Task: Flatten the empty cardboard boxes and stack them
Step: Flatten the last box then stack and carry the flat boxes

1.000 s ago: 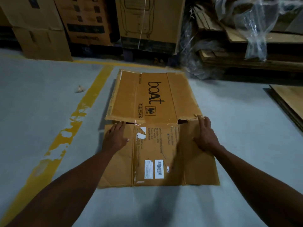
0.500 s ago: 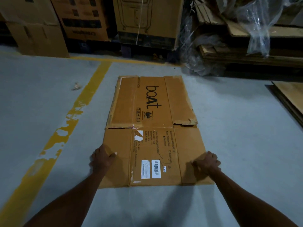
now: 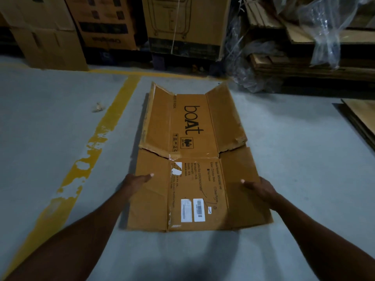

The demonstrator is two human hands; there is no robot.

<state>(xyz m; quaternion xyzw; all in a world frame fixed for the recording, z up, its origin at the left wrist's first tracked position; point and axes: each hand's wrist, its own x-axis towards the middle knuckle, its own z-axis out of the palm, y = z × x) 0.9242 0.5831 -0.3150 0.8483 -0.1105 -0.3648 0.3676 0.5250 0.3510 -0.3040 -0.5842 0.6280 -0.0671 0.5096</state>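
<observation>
1. Cardboard box (image 3: 194, 159), opened out, lies on the grey floor (image 3: 294, 159) between both hands, its far side flaps tilted up.
2. Left hand (image 3: 136, 182) grips the near panel's left edge, thumb on top.
3. Right hand (image 3: 261, 188) grips the right edge likewise.
4. Yellow line (image 3: 97, 138) runs left of the box.

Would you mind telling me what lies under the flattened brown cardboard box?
The flattened brown cardboard box rests on the grey concrete floor, which shows all round it. Whatever sits directly beneath the sheet is covered.
</observation>
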